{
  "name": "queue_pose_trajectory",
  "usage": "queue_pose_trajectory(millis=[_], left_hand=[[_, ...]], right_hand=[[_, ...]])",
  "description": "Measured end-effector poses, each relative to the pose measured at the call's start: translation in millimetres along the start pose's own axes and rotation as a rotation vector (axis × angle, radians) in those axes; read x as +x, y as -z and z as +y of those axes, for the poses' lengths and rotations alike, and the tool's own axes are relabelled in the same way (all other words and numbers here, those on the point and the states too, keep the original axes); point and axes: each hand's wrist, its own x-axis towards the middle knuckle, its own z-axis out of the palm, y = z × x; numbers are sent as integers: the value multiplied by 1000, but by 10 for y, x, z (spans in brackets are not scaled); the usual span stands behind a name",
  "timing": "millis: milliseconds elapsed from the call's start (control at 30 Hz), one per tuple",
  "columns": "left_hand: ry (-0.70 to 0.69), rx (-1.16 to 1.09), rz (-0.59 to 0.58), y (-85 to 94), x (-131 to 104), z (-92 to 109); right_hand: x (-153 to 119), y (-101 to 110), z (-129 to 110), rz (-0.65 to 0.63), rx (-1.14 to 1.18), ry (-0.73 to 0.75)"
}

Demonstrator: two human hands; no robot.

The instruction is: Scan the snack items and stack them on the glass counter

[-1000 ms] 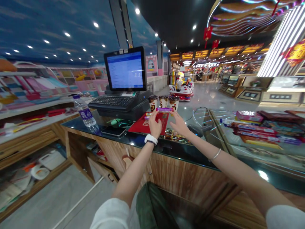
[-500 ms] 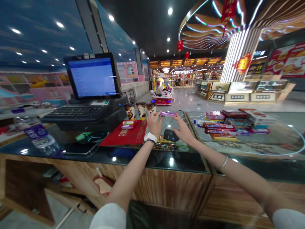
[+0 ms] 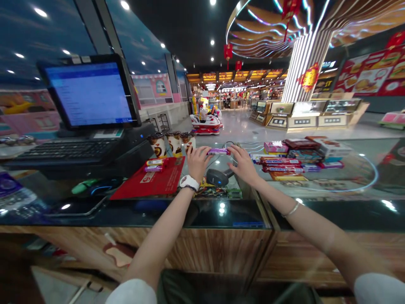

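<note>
A slim purple candy stick [image 3: 218, 151] is held level above the counter, one end in each hand. My left hand [image 3: 198, 162], with a white watch at the wrist, pinches its left end. The right end is between the fingers of my right hand [image 3: 243, 164]. Just below the stick lies a black scanner [image 3: 217, 177] with a blue light, near my right hand. Left of my left hand, two small candy rolls [image 3: 154, 165] rest on a red paper sheet [image 3: 161, 179]. Three patterned cups [image 3: 174, 144] stand behind the sheet.
A monitor [image 3: 90, 95] and keyboard [image 3: 63, 151] stand at the left, with a phone [image 3: 77, 206] and a mouse [image 3: 107, 185] in front. Candy packs [image 3: 283, 161] and boxes are piled on the glass counter at the right. A plastic bottle [image 3: 15, 194] is at the left edge.
The view has turned to the right, so most objects appear further left. Both hands still hold the purple stick.
</note>
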Motion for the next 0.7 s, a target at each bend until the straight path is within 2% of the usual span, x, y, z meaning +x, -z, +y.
queue_pose_trajectory(millis=[233, 700], left_hand=[[-84, -28, -98, 15, -46, 113], [-157, -79, -33, -26, -74, 121]], right_hand=[[28, 53, 113, -10, -75, 38], [22, 101, 137, 21, -138, 19]])
